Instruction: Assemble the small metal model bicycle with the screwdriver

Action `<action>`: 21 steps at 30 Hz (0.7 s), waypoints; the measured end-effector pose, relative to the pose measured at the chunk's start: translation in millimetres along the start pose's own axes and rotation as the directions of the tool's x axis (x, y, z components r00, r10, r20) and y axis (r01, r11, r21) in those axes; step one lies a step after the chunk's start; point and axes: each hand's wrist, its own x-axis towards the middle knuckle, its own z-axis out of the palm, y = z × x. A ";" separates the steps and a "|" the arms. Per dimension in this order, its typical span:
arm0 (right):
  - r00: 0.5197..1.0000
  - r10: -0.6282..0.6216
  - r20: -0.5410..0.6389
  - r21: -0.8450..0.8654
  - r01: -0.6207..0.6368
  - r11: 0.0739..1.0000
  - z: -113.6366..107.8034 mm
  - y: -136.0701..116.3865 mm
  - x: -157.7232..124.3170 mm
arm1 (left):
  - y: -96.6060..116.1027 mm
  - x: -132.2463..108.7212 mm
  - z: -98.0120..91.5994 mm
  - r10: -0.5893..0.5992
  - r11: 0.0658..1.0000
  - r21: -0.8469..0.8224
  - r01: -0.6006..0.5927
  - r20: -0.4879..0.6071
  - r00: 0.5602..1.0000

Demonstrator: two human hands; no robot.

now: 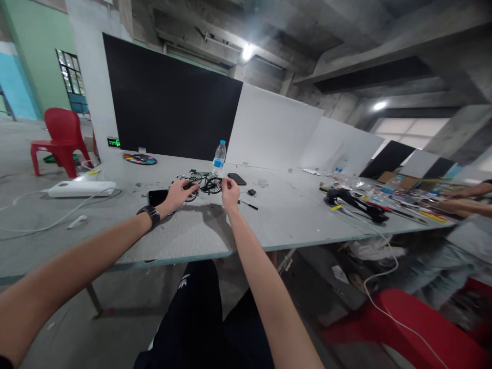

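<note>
viewing from the head camera: a small dark model bicycle (214, 186) with spoked wheels is seen near the front edge of a grey table (284, 224), between the two hands, upright as far as can be seen. whether the tabletop is touched by its wheels cannot be told.

the left end of the bicycle is held by the left hand (179, 192), thumb and fingers closed on it; a dark watch (154, 216) is worn on that wrist. the right hand (230, 192) is placed at the right wheel, fingertips drawn together at its edge; whether the wheel itself is gripped cannot be told. the hands are kept apart.

a dark flat object (156, 196) is partly covered by the left hand. a water bottle (219, 160) is stood just behind the bicycle. to the right, a black phone (237, 179), a small black block (251, 192) and a thin dark tool (250, 205) are laid out. on the left, a white power strip (81, 189), a white earbud (77, 221) and a multicoloured disc (140, 159) are seen. farther right, a black device (355, 204) is placed, and another person's arms (467, 200) are extended over clutter, blurred.
</note>
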 end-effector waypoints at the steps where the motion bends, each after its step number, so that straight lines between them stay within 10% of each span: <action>1: 1.000 -0.021 -0.003 -0.021 0.021 1.000 -1.6 -1.2 -0.5 | -0.9 0.5 -0.1 0.003 1.000 0.010 -0.003 -0.003 1.000; 21: 0.939 -0.103 0.328 -0.264 0.195 0.944 -8.6 -0.2 3.8 | -23.0 8.2 -8.0 0.016 0.977 0.213 0.007 -0.102 0.995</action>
